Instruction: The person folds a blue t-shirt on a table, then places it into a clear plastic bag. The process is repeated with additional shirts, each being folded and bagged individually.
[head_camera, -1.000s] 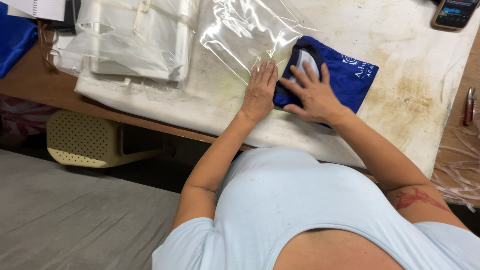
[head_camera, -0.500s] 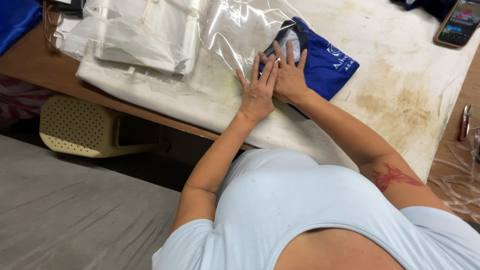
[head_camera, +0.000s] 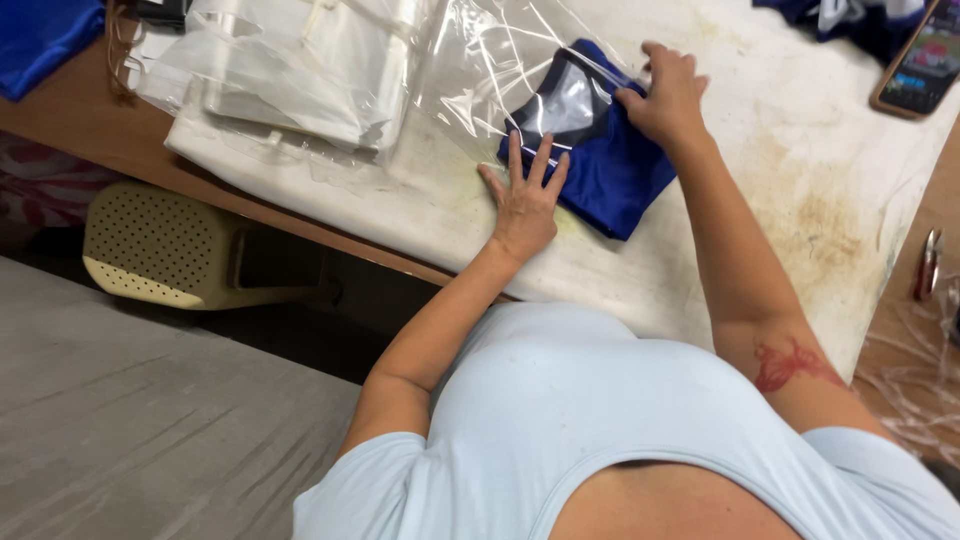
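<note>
I am sliding the folded blue garment (head_camera: 610, 170) into the clear bag (head_camera: 500, 70): left hand (head_camera: 525, 195) flat, splayed at its near edge, right hand (head_camera: 665, 95) gripping its far corner; next, I judge, pushing deeper

I see a smartphone (head_camera: 915, 65) lying at the table's far right corner, near a dark blue fabric pile (head_camera: 850, 18). A stack of clear plastic bags (head_camera: 300, 65) sits far left, and a beige perforated stool (head_camera: 165, 255) stands under the table.

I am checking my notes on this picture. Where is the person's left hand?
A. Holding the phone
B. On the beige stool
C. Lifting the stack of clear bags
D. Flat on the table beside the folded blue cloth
D: the left hand lies spread, palm down, on the white table cover, at the edge of the folded blue cloth.
</note>
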